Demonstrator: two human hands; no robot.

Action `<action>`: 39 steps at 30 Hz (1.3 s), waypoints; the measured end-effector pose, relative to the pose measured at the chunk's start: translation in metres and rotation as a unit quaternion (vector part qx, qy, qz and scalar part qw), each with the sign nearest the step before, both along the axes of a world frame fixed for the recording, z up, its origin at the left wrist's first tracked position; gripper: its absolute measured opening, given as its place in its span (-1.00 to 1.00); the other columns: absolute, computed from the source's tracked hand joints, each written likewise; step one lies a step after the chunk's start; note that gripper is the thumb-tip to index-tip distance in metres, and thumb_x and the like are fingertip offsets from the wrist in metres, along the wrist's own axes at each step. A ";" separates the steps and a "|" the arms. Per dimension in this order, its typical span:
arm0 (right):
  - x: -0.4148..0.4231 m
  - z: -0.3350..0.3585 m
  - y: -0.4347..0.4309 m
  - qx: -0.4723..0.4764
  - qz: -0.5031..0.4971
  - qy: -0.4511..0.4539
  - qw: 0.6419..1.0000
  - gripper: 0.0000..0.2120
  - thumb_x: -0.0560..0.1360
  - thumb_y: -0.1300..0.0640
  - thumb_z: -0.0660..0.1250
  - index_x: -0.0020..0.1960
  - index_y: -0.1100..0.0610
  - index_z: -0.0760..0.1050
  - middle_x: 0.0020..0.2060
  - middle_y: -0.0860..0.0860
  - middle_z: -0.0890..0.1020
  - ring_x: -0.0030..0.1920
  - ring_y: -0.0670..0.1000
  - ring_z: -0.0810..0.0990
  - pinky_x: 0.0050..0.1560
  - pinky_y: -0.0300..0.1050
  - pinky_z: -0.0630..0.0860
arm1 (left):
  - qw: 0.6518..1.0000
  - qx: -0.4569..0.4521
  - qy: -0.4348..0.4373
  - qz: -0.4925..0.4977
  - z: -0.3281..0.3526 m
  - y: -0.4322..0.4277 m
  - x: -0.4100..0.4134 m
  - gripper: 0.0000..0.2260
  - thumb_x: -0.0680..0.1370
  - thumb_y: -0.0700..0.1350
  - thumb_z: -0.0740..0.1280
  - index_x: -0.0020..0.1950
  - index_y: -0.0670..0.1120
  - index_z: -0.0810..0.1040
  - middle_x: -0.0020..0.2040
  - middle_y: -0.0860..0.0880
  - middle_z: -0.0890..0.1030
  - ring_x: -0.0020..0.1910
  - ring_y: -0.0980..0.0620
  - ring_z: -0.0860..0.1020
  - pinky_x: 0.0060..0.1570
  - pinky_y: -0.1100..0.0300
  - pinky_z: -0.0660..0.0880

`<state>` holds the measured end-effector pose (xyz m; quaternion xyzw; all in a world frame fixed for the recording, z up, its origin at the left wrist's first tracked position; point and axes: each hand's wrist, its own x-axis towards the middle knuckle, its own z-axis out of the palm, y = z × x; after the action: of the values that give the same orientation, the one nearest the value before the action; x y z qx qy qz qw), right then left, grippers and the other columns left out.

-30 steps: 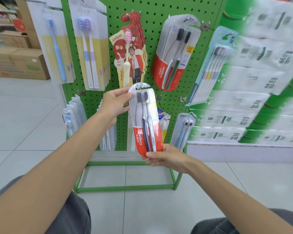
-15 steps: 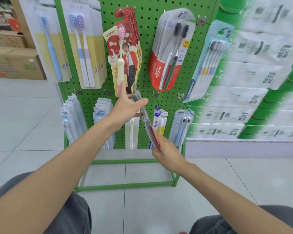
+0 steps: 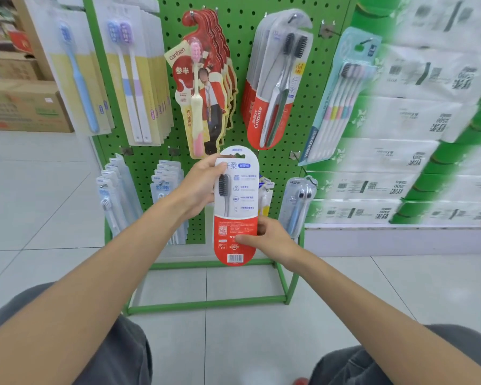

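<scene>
Well, I hold the toothbrush pack [image 3: 235, 207] in front of the green rack's [image 3: 240, 29] lower half. My left hand [image 3: 203, 187] grips its top side, and my right hand [image 3: 267, 240] pinches the red bottom. It looks light, stiff and slippery, so the edges are best to hold.

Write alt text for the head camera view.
A left hand and right hand hold a Colgate toothbrush pack upright, printed back toward the camera, the left gripping its upper edge, the right pinching its lower part. Behind stands a green pegboard rack hung with other toothbrush packs.
</scene>
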<state>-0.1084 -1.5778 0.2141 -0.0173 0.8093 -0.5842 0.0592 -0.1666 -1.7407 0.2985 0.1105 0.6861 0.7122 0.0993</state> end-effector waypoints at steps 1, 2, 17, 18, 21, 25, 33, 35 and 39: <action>-0.004 0.005 0.000 0.005 -0.010 0.008 1.000 -0.61 0.44 0.22 0.49 0.24 0.08 0.51 0.08 0.00 0.67 0.07 -0.05 0.65 0.10 -0.13 0.58 | 1.000 -0.006 0.003 -0.006 -0.001 0.002 0.001 -0.75 0.70 -0.13 0.10 0.19 0.04 0.55 0.12 -0.03 0.68 0.14 0.00 0.62 0.22 -0.18 0.50; -0.008 0.010 0.002 0.012 -0.023 0.020 0.999 -0.57 0.43 0.21 0.50 0.26 0.09 0.49 0.09 0.01 0.67 0.09 -0.01 0.65 0.10 -0.09 0.59 | 1.000 -0.011 0.006 -0.011 -0.003 0.004 0.001 -0.75 0.71 -0.11 0.10 0.18 0.04 0.56 0.12 -0.04 0.68 0.14 -0.02 0.62 0.22 -0.18 0.51; -0.025 0.072 0.012 -0.104 -0.154 0.156 0.970 -0.84 0.56 0.06 0.36 -0.06 0.14 0.61 -0.17 0.00 0.69 -0.20 -0.10 0.63 -0.16 -0.24 0.55 | 0.997 0.020 -0.020 -0.075 -0.012 0.015 0.002 -0.72 0.69 -0.11 0.15 0.37 0.02 0.48 0.14 -0.10 0.67 0.18 -0.10 0.61 0.16 -0.12 0.55; -0.026 0.072 0.010 -0.104 -0.164 0.159 0.968 -0.85 0.57 0.06 0.35 -0.04 0.14 0.60 -0.16 -0.01 0.69 -0.21 -0.12 0.63 -0.18 -0.27 0.54 | 0.997 0.025 -0.026 -0.068 -0.013 0.015 0.001 -0.72 0.68 -0.11 0.16 0.38 0.01 0.47 0.15 -0.10 0.67 0.18 -0.11 0.61 0.16 -0.13 0.55; -0.028 0.069 0.004 -0.063 -0.208 0.191 0.957 -0.85 0.58 0.08 0.34 0.10 0.13 0.54 -0.09 -0.02 0.65 -0.16 -0.16 0.60 -0.20 -0.38 0.49 | 0.998 0.035 -0.037 -0.047 -0.014 0.015 -0.002 -0.71 0.67 -0.12 0.21 0.38 -0.02 0.47 0.13 -0.08 0.67 0.07 -0.03 0.64 0.07 -0.02 0.59; -0.026 0.063 0.005 0.169 -0.212 0.283 0.920 -0.73 0.56 0.15 0.33 0.26 0.10 0.47 0.02 -0.02 0.58 -0.03 -0.10 0.54 0.01 -0.20 0.51 | 0.997 0.061 -0.041 0.009 -0.016 0.015 -0.004 -0.71 0.63 -0.14 0.28 0.36 -0.07 0.49 0.08 -0.09 0.68 -0.06 0.02 0.66 -0.12 0.11 0.62; -0.014 0.061 -0.006 0.121 -0.038 0.204 0.971 -0.52 0.59 -0.01 0.29 0.47 0.02 0.31 0.30 -0.13 0.41 0.29 -0.17 0.35 0.36 -0.13 0.30 | 0.996 0.066 -0.037 -0.036 -0.011 0.016 0.000 -0.70 0.64 -0.02 0.26 0.29 -0.14 0.58 0.19 -0.06 0.65 0.08 0.00 0.65 -0.05 0.20 0.60; -0.014 0.060 -0.004 0.077 -0.035 0.184 0.979 -0.58 0.64 0.06 0.17 0.49 0.04 0.30 0.39 -0.04 0.44 0.39 -0.09 0.37 0.45 0.03 0.29 | 0.996 0.075 -0.044 -0.031 -0.012 0.015 -0.001 -0.70 0.65 -0.09 0.24 0.34 -0.17 0.53 0.22 -0.08 0.62 0.11 -0.02 0.65 -0.03 0.17 0.62; -0.013 0.073 0.001 -0.006 -0.097 0.177 0.979 -0.71 0.66 0.19 0.07 0.24 0.10 0.53 0.14 -0.01 0.63 0.15 -0.09 0.56 0.20 -0.11 0.47 | 1.000 0.016 0.005 0.021 -0.012 0.013 -0.005 -0.66 0.63 -0.17 0.29 0.41 -0.15 0.46 0.27 -0.10 0.59 0.15 0.02 0.62 0.08 0.12 0.61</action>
<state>-0.1214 -1.5766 0.2875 -0.0426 0.8014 -0.5795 -0.1422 -0.1718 -1.7277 0.2868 0.1012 0.6770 0.7246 0.0795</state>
